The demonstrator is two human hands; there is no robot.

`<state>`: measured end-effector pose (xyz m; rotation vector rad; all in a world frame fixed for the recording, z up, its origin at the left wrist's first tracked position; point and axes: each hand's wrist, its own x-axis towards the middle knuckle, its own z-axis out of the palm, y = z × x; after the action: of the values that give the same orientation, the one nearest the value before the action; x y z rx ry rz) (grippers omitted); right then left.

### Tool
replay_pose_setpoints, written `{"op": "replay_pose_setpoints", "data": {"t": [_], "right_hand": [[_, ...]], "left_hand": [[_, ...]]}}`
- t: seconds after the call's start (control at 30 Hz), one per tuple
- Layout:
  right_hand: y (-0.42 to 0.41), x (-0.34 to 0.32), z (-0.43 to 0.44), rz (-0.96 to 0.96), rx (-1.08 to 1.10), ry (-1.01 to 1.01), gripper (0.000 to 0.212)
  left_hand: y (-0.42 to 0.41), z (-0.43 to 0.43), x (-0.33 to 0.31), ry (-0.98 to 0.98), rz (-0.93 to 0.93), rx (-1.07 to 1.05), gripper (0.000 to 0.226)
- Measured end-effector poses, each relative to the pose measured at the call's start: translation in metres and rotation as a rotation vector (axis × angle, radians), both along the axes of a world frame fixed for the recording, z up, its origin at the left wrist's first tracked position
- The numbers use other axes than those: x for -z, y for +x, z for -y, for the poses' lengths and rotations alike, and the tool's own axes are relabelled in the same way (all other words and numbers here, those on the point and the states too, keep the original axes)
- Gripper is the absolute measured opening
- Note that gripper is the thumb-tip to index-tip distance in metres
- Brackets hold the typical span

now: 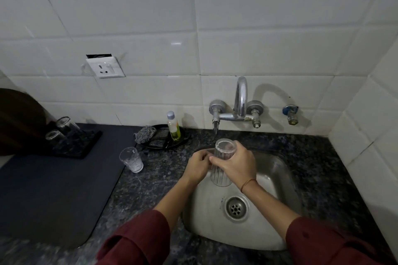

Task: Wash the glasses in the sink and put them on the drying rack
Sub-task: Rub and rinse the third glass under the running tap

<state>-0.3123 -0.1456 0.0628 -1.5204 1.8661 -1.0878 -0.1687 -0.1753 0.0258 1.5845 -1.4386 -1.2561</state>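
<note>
the right grip (pixel 237 165) wrapped the ribbed glass (pixel 220 178) over the sink (pixel 277 170), below the tap (pixel 241 97); the left grip (pixel 197 166) curled round its side. a firm hold and slow turning seemed wise.

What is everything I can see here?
wall: one, white tiles, at the back
counter: one, dark speckled, below wall
sink: one, steel, in counter
mat: one, dark, left on counter
drying rack: one, black, on mat
dish: one, black, behind sink's left
held glass: one, clear, over sink
counter glass: one, clear, left of sink
rack glasses: two, clear, on drying rack
soap bottle: one, yellow, on dish
scrubber: one, grey, on dish
tap: one, chrome, above sink
valve: one, blue-topped, right of tap
socket: one, white, on wall
left hand: red sleeve, holds held glass's side
right hand: red sleeve, grip round held glass
</note>
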Motion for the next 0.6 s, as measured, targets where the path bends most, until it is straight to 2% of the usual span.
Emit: {"op": "replay_pose_setpoints", "data": {"t": [0.07,0.17,0.47,0.6], "right_hand": [[0.021,0.000,0.004,0.001,-0.043,0.024,0.061],[0.056,-0.005,0.012,0.049,-0.094,0.067,0.056],[0.244,-0.037,0.063,0.381,-0.274,0.152,0.032],[0.336,-0.033,0.103,0.435,-0.318,0.176,0.049]], "left_hand": [[0.024,0.002,0.000,-0.017,0.013,-0.025,0.029],[0.073,0.007,-0.004,-0.035,-0.004,-0.104,0.021],[0.270,0.023,-0.025,-0.109,0.080,-0.400,0.015],[0.364,0.034,-0.016,-0.112,0.087,-0.564,0.012]]}}
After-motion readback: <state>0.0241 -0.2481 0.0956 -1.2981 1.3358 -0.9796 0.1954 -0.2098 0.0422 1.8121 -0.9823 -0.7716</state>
